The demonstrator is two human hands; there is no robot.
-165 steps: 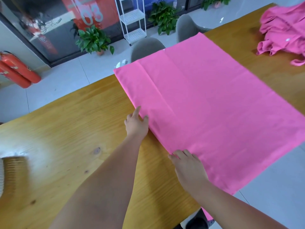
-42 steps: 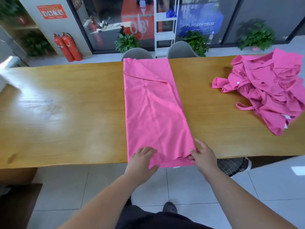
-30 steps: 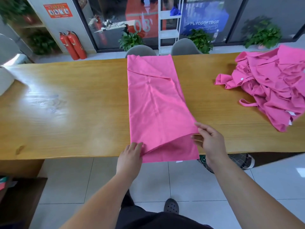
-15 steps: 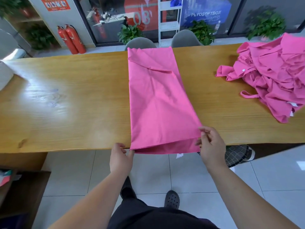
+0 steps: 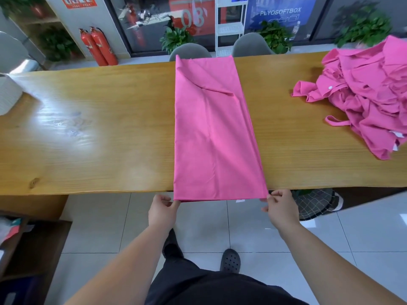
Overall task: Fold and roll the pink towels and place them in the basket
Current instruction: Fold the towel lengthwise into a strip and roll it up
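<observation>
A pink towel (image 5: 211, 133), folded into a long strip, lies across the wooden table (image 5: 92, 137) from the far edge to the near edge, its near end hanging slightly over. My left hand (image 5: 161, 211) pinches the near left corner. My right hand (image 5: 279, 208) pinches the near right corner. A diagonal crease shows near the strip's far end. A white ribbed basket (image 5: 7, 93) stands at the table's far left, cut off by the frame.
A heap of crumpled pink towels (image 5: 370, 91) lies on the table's right side. Two grey chairs (image 5: 190, 51) stand behind the far edge. A dark low shelf (image 5: 26, 243) sits on the floor at left. A black mesh bin (image 5: 312, 203) stands under the table at right.
The towel went from a wide sheet to a narrow strip. In the last second both hands slid out to its near corners and drew the near end flat past the table edge.
</observation>
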